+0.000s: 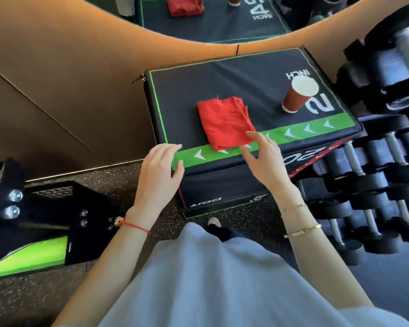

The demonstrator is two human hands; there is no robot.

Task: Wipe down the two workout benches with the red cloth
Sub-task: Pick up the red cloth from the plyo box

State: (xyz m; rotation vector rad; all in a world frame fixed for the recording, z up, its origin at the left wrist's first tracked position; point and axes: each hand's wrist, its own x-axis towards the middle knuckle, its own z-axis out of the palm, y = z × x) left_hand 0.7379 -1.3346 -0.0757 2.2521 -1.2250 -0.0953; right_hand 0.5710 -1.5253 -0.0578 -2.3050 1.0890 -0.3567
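While spread with fingers loose and grasping nothing, right hand [261, 156] at the near edge of the folded red cloth [226, 122], fingertips [250, 135] touching or just short of its near right corner; cannot tell which. Gold bracelets [304, 230] on that wrist. Left hand [159, 172] likewise released, palm down, fingertips resting at the near left corner of the black plyo box [187, 90], on its green arrow-marked band [300, 131]. Thin red string bracelet [135, 226] around the left wrist. Cloth flat on the box top, near its middle, overlapping the green band at the near edge. Red paper cup [296, 96] upright further right on the same top, well apart from the cloth, beside large white lettering. Dumbbell rack [376, 161] just right of the box, rows of dark dumbbells. Mirror [210, 20] on the tan wall behind, showing the box, cloth and cup reflected. Black and neon-green gym equipment [33, 232] on the speckled floor at lower left. Pale grey clothing [210, 279] filling the bottom centre, one shoe tip [214, 221] just below the box.
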